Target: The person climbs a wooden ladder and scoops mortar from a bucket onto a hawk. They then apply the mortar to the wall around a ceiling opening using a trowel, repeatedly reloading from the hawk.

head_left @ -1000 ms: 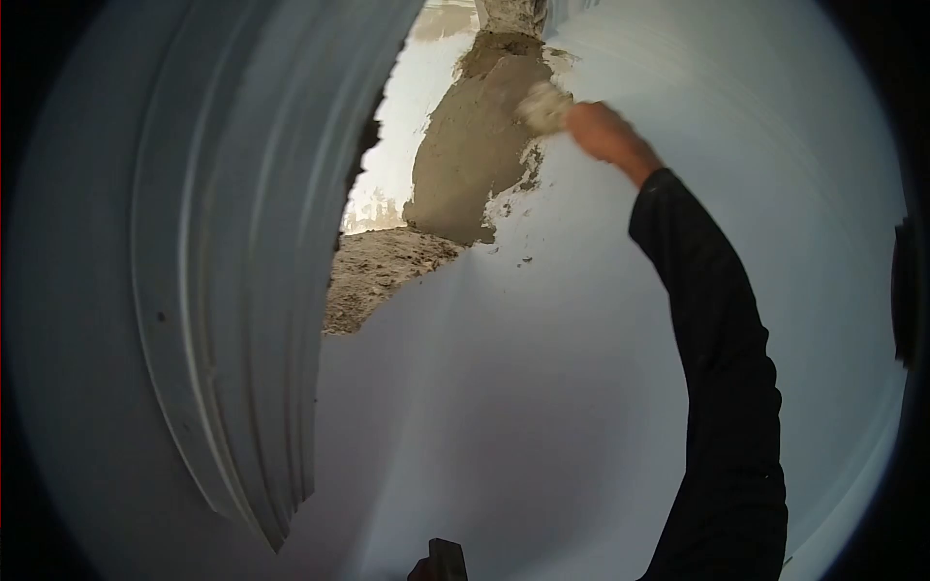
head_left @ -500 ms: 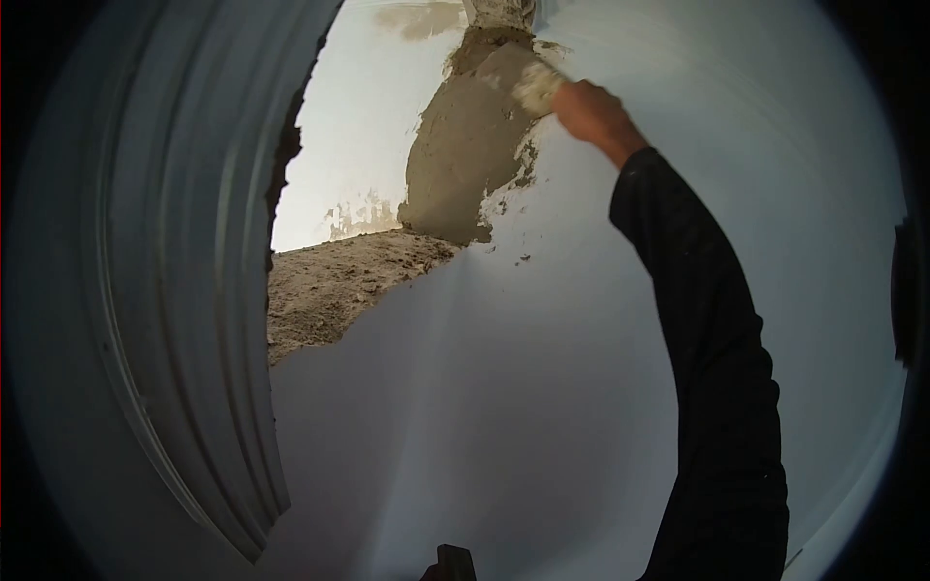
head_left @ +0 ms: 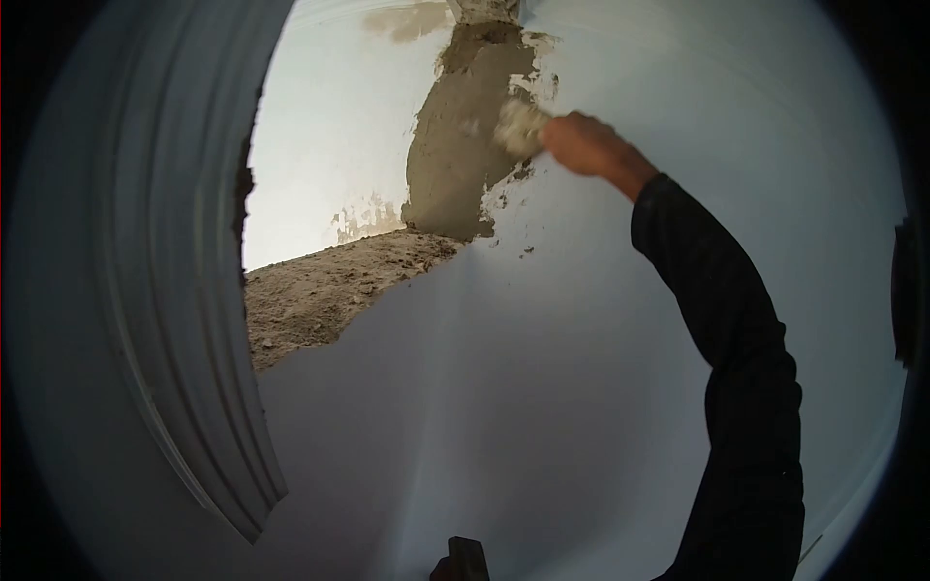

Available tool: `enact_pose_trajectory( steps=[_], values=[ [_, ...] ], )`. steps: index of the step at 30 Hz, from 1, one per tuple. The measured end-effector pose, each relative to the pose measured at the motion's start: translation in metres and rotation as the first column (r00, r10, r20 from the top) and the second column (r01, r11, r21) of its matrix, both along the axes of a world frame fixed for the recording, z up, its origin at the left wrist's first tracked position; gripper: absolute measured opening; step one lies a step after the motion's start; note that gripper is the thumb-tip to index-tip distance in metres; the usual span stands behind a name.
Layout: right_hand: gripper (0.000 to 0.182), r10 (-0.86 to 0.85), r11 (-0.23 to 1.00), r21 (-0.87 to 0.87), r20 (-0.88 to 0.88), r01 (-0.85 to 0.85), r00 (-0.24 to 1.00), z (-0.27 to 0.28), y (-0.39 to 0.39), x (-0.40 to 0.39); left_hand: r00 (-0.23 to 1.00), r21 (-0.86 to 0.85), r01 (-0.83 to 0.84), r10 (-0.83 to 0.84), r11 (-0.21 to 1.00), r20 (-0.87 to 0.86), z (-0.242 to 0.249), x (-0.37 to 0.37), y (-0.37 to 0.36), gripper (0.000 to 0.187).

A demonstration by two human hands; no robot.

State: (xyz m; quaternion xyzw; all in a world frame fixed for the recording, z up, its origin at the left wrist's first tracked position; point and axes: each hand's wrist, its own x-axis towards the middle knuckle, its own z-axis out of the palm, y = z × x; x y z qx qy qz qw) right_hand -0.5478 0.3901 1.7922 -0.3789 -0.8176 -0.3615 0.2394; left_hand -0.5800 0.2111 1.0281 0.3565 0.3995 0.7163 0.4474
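My right hand [head_left: 587, 147], at the end of a dark sleeve, is closed around a pale, shaggy brush [head_left: 521, 128]. The brush is at the right edge of a strip of damp grey-brown plaster [head_left: 450, 145] on the white wall. At the bottom edge, only a small, dim part of my left hand [head_left: 440, 571] shows, closed against a dark, blocky handle [head_left: 469, 559]; what the handle belongs to is out of view.
A ribbed grey moulding [head_left: 179, 261] curves down the left side. Between it and the plaster lies a rough, crumbly brown ledge [head_left: 325, 290] below a bright white surface [head_left: 329, 145]. A dark object [head_left: 903, 290] stands at the far right edge.
My right hand and the brush have moved down and slightly left along the plaster's edge. The dark handle at the bottom has shifted slightly right and up.
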Motion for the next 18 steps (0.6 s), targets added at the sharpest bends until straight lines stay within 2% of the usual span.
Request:
enact_pose_trajectory(
  steps=[1, 2, 3, 4, 6, 8, 10, 11, 12, 13, 14, 15, 16, 17, 18],
  values=[
    [0.037, -0.007, 0.999, -0.052, 0.027, 0.008, 1.0, -0.018, 0.0, -0.001, 0.998, -0.01, -0.01, 0.01, 1.0, -0.056, -0.003, -0.003, 0.0, 0.047],
    [0.038, -0.016, 0.995, -0.093, 0.177, 0.033, 0.984, -0.033, -0.001, 0.002, 0.994, -0.018, -0.021, 0.019, 1.0, -0.11, -0.006, -0.006, 0.001, 0.046],
    [0.038, 0.03, 0.99, -0.142, 0.147, -0.009, 0.989, -0.049, -0.005, 0.007, 0.986, -0.021, -0.033, 0.029, 0.999, -0.162, -0.008, -0.008, 0.005, 0.045],
    [0.039, 0.154, 0.985, -0.099, 0.094, -0.144, 0.984, -0.067, -0.009, 0.019, 0.975, -0.025, -0.047, 0.04, 0.999, -0.217, -0.009, -0.011, 0.008, 0.045],
    [0.038, 0.245, 0.954, -0.169, -0.037, -0.247, 0.969, -0.084, -0.027, 0.04, 0.943, -0.026, -0.077, 0.065, 0.997, -0.326, -0.009, -0.021, 0.016, 0.044],
    [0.038, 0.33, 0.916, -0.15, -0.243, -0.371, 0.912, -0.106, -0.033, 0.069, 0.898, -0.028, -0.111, 0.088, 0.993, -0.43, -0.008, -0.03, 0.024, 0.043],
    [0.035, 0.343, 0.794, -0.339, -0.435, -0.504, 0.833, -0.141, -0.044, 0.108, 0.836, -0.035, -0.152, 0.109, 0.988, -0.538, -0.006, -0.046, 0.025, 0.042],
    [0.033, 0.313, 0.694, -0.427, -0.546, -0.58, 0.777, -0.169, -0.048, 0.126, 0.797, -0.039, -0.175, 0.118, 0.984, -0.593, -0.004, -0.056, 0.024, 0.041],
    [0.033, 0.203, 0.596, -0.576, -0.566, -0.559, 0.799, -0.2, -0.056, 0.145, 0.756, -0.045, -0.198, 0.124, 0.979, -0.643, -0.004, -0.065, 0.023, 0.041],
    [0.033, 0.076, 0.433, -0.748, -0.527, -0.504, 0.847, -0.235, -0.059, 0.163, 0.712, -0.052, -0.224, 0.127, 0.973, -0.69, -0.003, -0.074, 0.02, 0.04],
    [0.035, 0.176, 0.339, -0.841, -0.385, -0.423, 0.906, -0.291, -0.043, 0.19, 0.669, -0.06, -0.25, 0.127, 0.966, -0.732, -0.004, -0.079, 0.017, 0.04],
    [0.037, 0.109, 0.154, -0.911, -0.369, -0.382, 0.923, -0.344, -0.047, 0.21, 0.631, -0.078, -0.274, 0.118, 0.958, -0.767, -0.007, -0.079, 0.01, 0.04],
    [0.038, -0.163, -0.094, -0.907, -0.392, -0.409, 0.906, -0.376, -0.073, 0.217, 0.598, -0.105, -0.296, 0.098, 0.949, -0.796, -0.012, -0.074, 0.0, 0.039],
    [0.028, -0.262, -0.196, -0.919, -0.288, -0.343, 0.921, -0.434, -0.078, 0.233, 0.575, -0.147, -0.311, 0.063, 0.939, -0.816, -0.02, -0.06, -0.016, 0.039],
    [0.024, 0.146, 0.039, -0.986, -0.156, -0.164, 0.977, -0.499, -0.079, 0.256, 0.564, -0.208, -0.321, 0.01, 0.924, -0.826, -0.029, -0.038, -0.041, 0.038]
  ],
)
